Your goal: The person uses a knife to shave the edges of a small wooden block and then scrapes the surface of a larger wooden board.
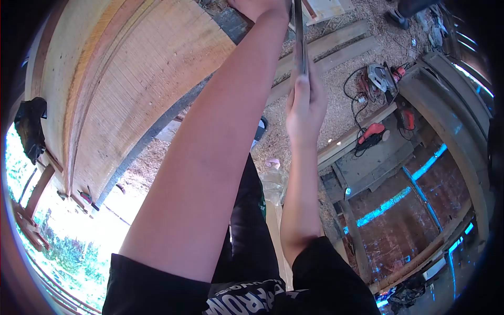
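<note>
Nearest the camera, a black shirt (pixel 336 278) is covering the body, and both bare forearms are reaching up the view from it. The right hand (pixel 306 113) is closing its fingers around the lower end of a narrow strip (pixel 300 37), thumb lying along it. The strip is extending straight away from that grip, its long axis nearly in line with the right forearm (pixel 303 184), and its far end is leaving the view at the top edge. The left forearm (pixel 205 142) is slanting across towards the same line, so the left wrist is lying just beside the strip's upper part, while the right hand is the one holding it. The left hand (pixel 257 7) is being cut off by the top edge; whether its fingers are gripping anything, I cannot tell.

To the left, a broad wooden slab (pixel 152 68) is spreading out with a curved edge. Beyond the right hand, planks (pixel 336 48) are lying on a floor (pixel 336 100) strewn with shavings. Farther right, a grey power tool (pixel 378 77) and a red tool (pixel 371 131) are resting among black cords, and near the top right another person's shoe (pixel 397 20) is showing
</note>
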